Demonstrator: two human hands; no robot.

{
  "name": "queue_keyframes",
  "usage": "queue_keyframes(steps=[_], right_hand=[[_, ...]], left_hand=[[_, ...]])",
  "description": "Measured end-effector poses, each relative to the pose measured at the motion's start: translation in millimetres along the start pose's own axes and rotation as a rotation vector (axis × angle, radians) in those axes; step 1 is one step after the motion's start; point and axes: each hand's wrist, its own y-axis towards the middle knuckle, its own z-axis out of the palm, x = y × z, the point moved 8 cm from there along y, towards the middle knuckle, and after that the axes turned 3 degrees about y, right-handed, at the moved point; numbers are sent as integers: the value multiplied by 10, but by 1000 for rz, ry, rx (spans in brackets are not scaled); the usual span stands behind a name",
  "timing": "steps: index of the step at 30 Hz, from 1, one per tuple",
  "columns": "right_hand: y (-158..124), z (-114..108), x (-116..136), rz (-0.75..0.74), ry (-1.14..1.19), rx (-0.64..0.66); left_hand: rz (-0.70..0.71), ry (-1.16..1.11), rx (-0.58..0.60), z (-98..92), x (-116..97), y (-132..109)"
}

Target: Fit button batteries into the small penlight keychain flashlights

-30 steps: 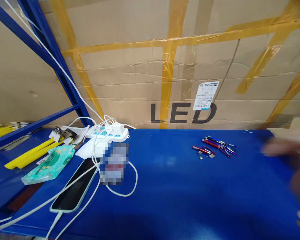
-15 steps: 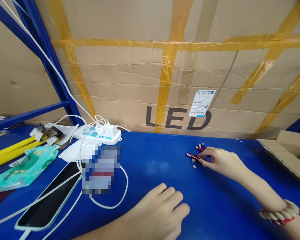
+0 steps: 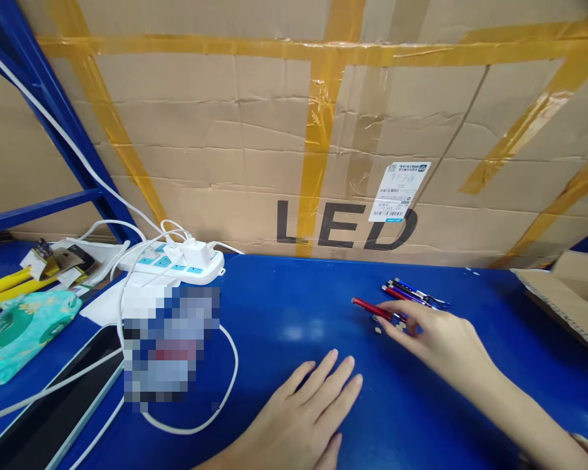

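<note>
One right hand pinching a red tube, one left hand spread loosely, blue tabletop beneath

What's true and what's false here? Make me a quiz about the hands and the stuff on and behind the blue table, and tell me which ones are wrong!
1. The right hand has a slim red tube in its fingers. True.
2. The left hand is curled into a tight fist. False: it is stretched out, palm down over the blue table.
3. Other slim tubes lie on the table, beyond the right hand. True.
4. The power strip is bright red. False: it is mostly white.
5. The big black letters on the cardboard spell LED. True.
</note>
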Motion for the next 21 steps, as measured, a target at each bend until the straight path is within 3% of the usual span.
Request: queue_keyframes(steps=[3, 7, 11, 14, 17, 21], right_hand=[[-88, -129, 393, -162, 155, -48], [-241, -126, 808, -362, 323, 41], [-337, -54, 996, -489, 439, 136], [-336, -45, 1003, -514, 486, 127], [-276, -34, 880, -468, 419, 106], [-141, -15, 532, -315, 193, 71]], left_hand=[[-70, -59, -96, -37, 37, -23], [-289, -194, -224, -140, 227, -74], [-384, -254, -142, -133, 331, -56], [-378, -291, -40, -56, 339, -27], [-422, -375, -91, -45, 394, -34], [-521, -484, -167, -54, 498, -47]])
